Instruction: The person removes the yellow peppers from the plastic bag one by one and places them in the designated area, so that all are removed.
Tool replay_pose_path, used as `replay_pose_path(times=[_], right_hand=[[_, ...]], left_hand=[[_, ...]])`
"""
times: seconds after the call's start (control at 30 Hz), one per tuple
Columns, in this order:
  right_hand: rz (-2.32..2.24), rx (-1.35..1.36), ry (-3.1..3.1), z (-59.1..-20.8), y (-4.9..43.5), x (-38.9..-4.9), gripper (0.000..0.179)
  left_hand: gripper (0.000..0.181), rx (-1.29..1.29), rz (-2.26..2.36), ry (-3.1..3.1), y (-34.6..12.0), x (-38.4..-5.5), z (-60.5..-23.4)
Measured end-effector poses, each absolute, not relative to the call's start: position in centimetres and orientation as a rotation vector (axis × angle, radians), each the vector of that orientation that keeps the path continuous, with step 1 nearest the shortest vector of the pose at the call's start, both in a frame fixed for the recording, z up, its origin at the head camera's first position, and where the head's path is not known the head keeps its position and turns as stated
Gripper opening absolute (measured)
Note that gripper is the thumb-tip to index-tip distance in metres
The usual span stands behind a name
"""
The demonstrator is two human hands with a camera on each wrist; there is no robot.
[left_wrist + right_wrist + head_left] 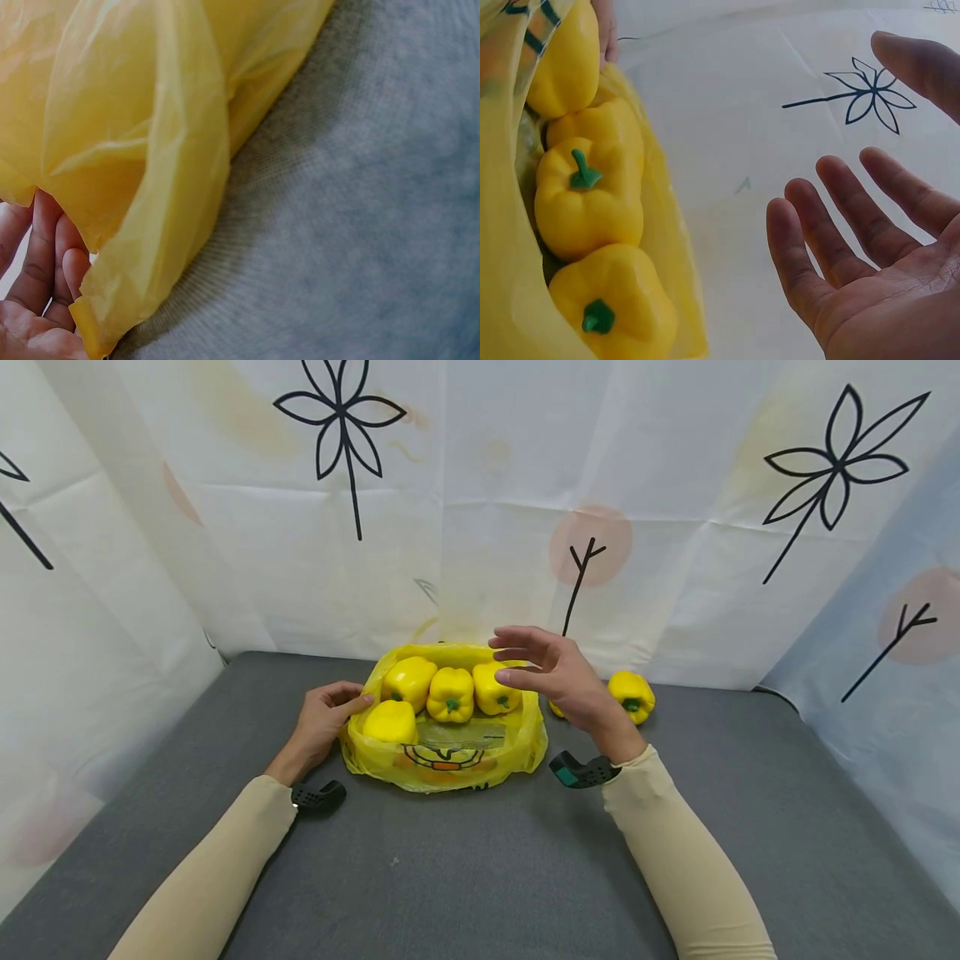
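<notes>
A yellow plastic bag [525, 756] with dark print stands with its mouth spread wide. Several yellow bell peppers [450, 695] with green stems lie inside, three in a row at the back and another [390, 722] at the front left. My left hand [321, 722] pinches the bag's left rim between thumb and fingers; thin plastic covers part of the fingers in the left wrist view. Over the bag's right side hovers my right hand [562, 681], fingers spread and holding nothing. In the right wrist view its palm [900, 300] shows beside the bag, apart from the peppers.
Another bell pepper [632, 696] sits on the grey tabletop [465, 877] right of the bag, and part of one more [556, 709] shows behind my right hand. Behind the table hangs a white curtain [480, 527] with plant drawings.
</notes>
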State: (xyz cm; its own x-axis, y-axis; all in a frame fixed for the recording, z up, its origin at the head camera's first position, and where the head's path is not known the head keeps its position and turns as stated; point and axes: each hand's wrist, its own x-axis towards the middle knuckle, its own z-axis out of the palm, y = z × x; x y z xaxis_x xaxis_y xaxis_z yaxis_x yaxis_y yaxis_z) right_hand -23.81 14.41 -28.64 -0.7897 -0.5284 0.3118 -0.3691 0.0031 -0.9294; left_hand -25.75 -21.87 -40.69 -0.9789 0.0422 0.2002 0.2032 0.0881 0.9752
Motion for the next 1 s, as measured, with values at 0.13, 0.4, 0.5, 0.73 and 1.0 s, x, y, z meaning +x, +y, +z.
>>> replay_pose_path(times=[0.13,0.4,0.5,0.73,1.0], right_hand=[[-1.924,-0.976,2.101,-28.5,13.7,-23.8,0.054],[-1.923,-1.0,2.117,-28.1,12.3,-23.9,0.055],[-1.906,-1.006,2.138,-28.0,11.8,-24.0,0.055],[-1.895,-1.03,2.156,-27.9,10.7,-23.9,0.055],[-1.869,-1.054,2.157,-28.6,9.9,-23.9,0.054]], left_hand=[[0.031,-0.262,-2.033,-2.221,-21.9,-25.7,-40.8],[0.033,-0.275,-2.031,-2.225,-21.9,-25.7,-40.7],[0.035,-0.276,-2.032,-2.228,-21.9,-25.7,-40.7],[0.036,-0.276,-2.03,-2.235,-21.9,-25.6,-40.7],[0.037,-0.279,-2.03,-2.236,-22.0,-25.6,-40.6]])
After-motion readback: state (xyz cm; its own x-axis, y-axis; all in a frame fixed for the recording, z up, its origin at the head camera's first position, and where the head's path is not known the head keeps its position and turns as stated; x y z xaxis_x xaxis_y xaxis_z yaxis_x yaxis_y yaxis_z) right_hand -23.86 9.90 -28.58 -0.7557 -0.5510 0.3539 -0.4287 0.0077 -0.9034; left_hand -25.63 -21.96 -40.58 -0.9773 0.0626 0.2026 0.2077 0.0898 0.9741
